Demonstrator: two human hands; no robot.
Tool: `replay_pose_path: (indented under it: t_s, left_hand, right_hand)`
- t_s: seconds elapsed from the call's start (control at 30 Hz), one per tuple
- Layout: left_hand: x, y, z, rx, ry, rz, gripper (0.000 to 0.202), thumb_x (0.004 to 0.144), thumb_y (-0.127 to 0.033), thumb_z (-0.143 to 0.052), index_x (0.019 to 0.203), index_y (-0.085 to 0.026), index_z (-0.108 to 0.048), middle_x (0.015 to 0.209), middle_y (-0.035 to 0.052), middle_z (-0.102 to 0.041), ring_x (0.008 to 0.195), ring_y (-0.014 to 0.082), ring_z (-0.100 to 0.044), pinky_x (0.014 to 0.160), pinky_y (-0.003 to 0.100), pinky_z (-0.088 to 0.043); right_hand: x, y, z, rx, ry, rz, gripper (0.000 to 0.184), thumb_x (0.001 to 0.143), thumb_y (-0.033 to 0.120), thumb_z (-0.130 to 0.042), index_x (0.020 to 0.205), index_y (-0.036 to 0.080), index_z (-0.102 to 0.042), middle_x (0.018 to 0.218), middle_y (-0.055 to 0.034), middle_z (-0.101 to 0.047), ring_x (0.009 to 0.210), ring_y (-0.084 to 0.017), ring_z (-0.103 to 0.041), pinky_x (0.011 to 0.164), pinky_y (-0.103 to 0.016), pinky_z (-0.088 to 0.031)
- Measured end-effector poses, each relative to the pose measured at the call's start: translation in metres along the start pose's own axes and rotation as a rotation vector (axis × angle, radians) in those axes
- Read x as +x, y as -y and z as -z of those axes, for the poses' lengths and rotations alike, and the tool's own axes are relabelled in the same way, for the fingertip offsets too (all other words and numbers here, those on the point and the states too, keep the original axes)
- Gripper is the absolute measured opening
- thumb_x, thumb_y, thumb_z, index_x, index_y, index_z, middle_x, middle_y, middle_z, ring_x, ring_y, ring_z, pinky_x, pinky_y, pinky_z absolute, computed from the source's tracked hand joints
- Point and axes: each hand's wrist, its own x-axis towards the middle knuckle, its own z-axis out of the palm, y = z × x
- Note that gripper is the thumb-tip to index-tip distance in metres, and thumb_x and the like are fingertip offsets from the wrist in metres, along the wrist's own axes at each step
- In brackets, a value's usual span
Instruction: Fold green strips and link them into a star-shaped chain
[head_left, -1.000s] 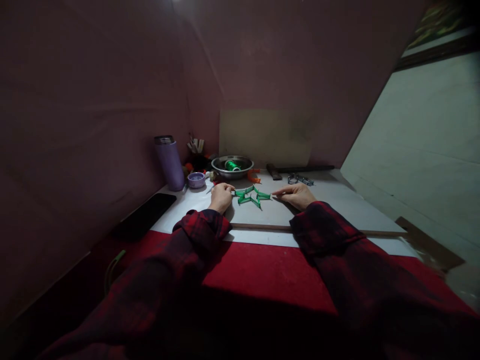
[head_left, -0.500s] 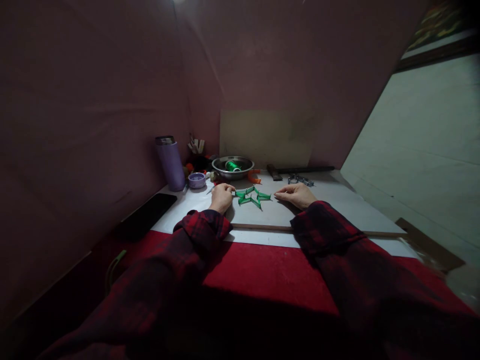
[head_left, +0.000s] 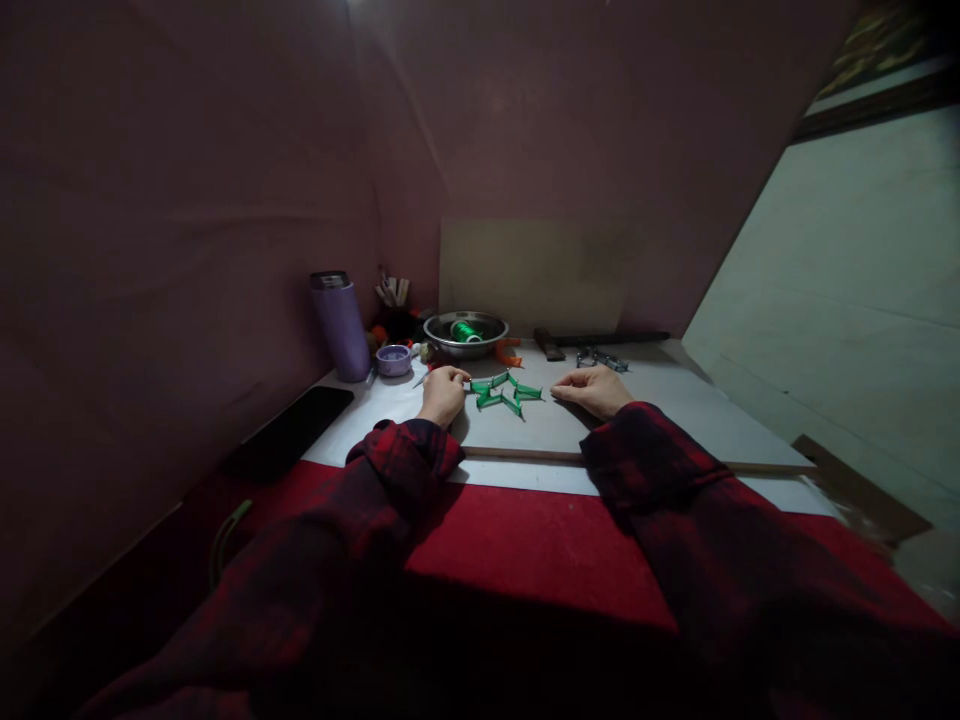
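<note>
A star outlined in green thread (head_left: 490,389) is strung around several upright nails on a pale board (head_left: 660,430). My left hand (head_left: 444,394) rests on the board at the star's left tip, its fingers curled closed near a nail there. Just right of the star is my right hand (head_left: 597,390), thumb and fingertips pressed together in a pinch. Whatever either hand grips is too small or hidden to make out. Behind the star, a spool of green thread (head_left: 466,332) lies in a metal bowl (head_left: 441,343).
A hammer (head_left: 550,345) and a pile of nails (head_left: 604,360) lie at the back. By the bowl is an orange item (head_left: 510,352). To the left stand a purple tumbler (head_left: 342,330), a small purple lid (head_left: 394,361) and a dark flat phone-like object (head_left: 292,430).
My right fingertips have shifted very slightly right, away from the star. My left hand and the star look the same.
</note>
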Motion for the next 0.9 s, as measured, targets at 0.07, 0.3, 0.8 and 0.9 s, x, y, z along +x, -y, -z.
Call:
replay_pose_path:
  t_s: [0.07, 0.3, 0.8, 0.9]
  left_hand:
    - [0.0004, 0.0006, -0.0004, -0.014, -0.006, 0.0, 0.028, 0.076, -0.013, -0.045, 0.076, -0.014, -0.073, 0.084, 0.0072, -0.072, 0.081, 0.0168, -0.062, 0.083, 0.028, -0.046]
    - [0.0008, 0.0016, -0.0011, -0.027, -0.017, -0.004, 0.027, 0.075, -0.012, -0.045, 0.073, -0.015, -0.072, 0.079, 0.0061, -0.071, 0.079, 0.0166, -0.062, 0.083, 0.028, -0.046]
    - [0.0011, 0.001, -0.0017, 0.007, -0.015, -0.019, 0.028, 0.075, -0.012, -0.044, 0.072, -0.015, -0.072, 0.081, 0.0058, -0.072, 0.079, 0.0161, -0.062, 0.084, 0.028, -0.046]
    - [0.0014, 0.0016, -0.0024, 0.011, -0.017, -0.015, 0.029, 0.075, -0.012, -0.044, 0.075, -0.014, -0.072, 0.082, 0.0068, -0.072, 0.079, 0.0167, -0.062, 0.081, 0.028, -0.047]
  right_hand:
    - [0.0008, -0.0012, -0.0002, -0.007, -0.003, 0.005, 0.027, 0.064, 0.039, -0.067, 0.075, 0.016, -0.075, 0.068, -0.006, -0.071, 0.064, -0.017, -0.062, 0.054, -0.025, -0.044]
    - [0.0007, -0.0015, -0.0001, -0.055, -0.016, 0.018, 0.027, 0.064, 0.041, -0.066, 0.074, 0.017, -0.075, 0.066, -0.0057, -0.07, 0.062, -0.017, -0.06, 0.053, -0.025, -0.044]
    - [-0.0006, 0.0013, 0.0007, -0.126, -0.025, 0.027, 0.028, 0.066, 0.042, -0.065, 0.076, 0.018, -0.076, 0.068, -0.0049, -0.071, 0.063, -0.016, -0.06, 0.054, -0.025, -0.043]
    - [-0.0004, 0.0013, 0.0, -0.134, -0.04, 0.04, 0.027, 0.066, 0.041, -0.065, 0.075, 0.019, -0.076, 0.065, -0.0041, -0.07, 0.061, -0.016, -0.059, 0.053, -0.025, -0.042]
